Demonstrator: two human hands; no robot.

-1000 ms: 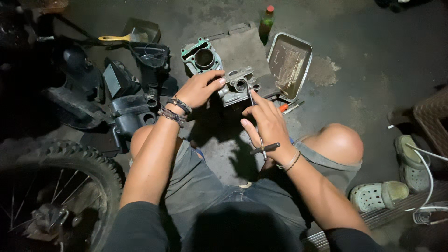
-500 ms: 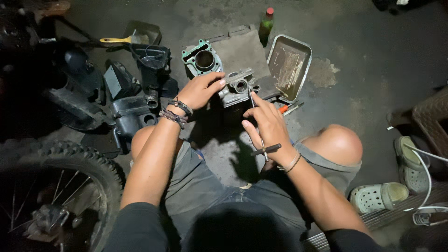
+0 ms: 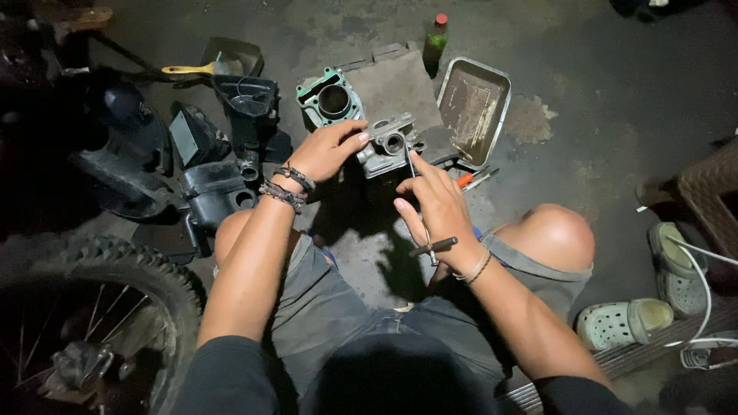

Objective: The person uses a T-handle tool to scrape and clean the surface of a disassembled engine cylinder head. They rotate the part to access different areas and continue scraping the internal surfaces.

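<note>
Hands work on a grey metal engine part (image 3: 388, 146) that lies on the dark floor (image 3: 600, 92), in front of the knees. The left hand (image 3: 327, 150) grips its left side with curled fingers. The right hand (image 3: 438, 207) pinches a thin T-shaped tool (image 3: 423, 215), its tip in the part. Behind it lie a green-edged cylinder (image 3: 330, 98), a metal tray (image 3: 473, 111) and a small bottle (image 3: 435, 34).
</note>
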